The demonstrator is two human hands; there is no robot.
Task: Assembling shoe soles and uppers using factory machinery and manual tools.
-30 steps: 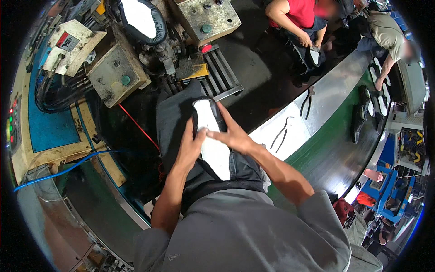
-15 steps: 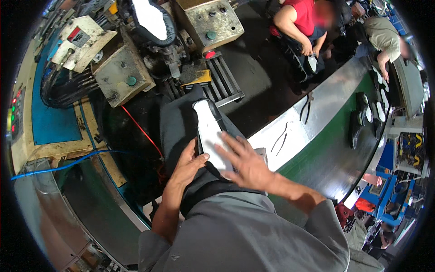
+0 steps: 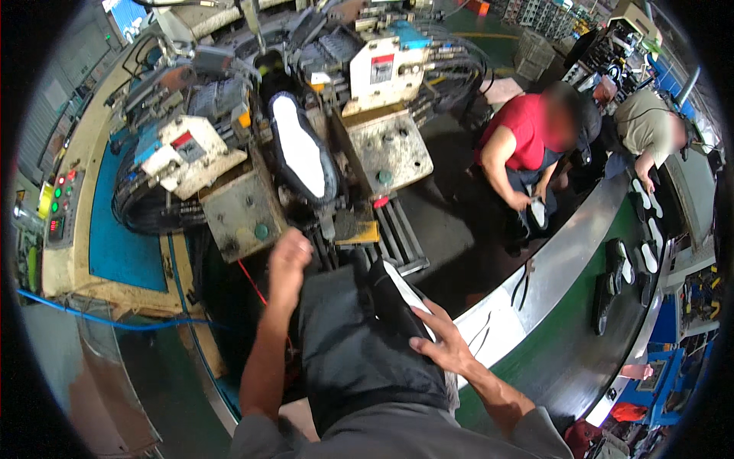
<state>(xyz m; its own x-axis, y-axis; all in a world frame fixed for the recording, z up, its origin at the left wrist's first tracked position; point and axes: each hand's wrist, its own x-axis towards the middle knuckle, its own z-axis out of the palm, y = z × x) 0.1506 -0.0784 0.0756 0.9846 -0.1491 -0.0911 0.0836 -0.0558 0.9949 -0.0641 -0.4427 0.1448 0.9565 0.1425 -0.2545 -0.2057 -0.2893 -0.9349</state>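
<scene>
On my lap rests a black shoe upper (image 3: 388,304) with a white insole board on its upward side. My right hand (image 3: 443,340) is closed round its near end, thumb on the black side and fingers over the white face. My left hand (image 3: 289,260) is a loose fist in front of the machine, near the green button (image 3: 262,231) of the left control box; nothing shows in it. Beyond it, another black shoe upper (image 3: 330,174) with a white bottom (image 3: 298,141) sits sole up in the machine between the two boxes.
Two pairs of pliers, one dark (image 3: 523,284), lie on the metal ledge (image 3: 562,245) to my right. Several black shoes (image 3: 604,294) stand on the green conveyor (image 3: 527,344). A co-worker in red (image 3: 520,134) handles a shoe; another person (image 3: 646,130) reaches toward the belt.
My left hand has let go of the lap shoe and moved forward toward the machine. My right hand has shifted from its white face to gripping its near end. The view has tilted up.
</scene>
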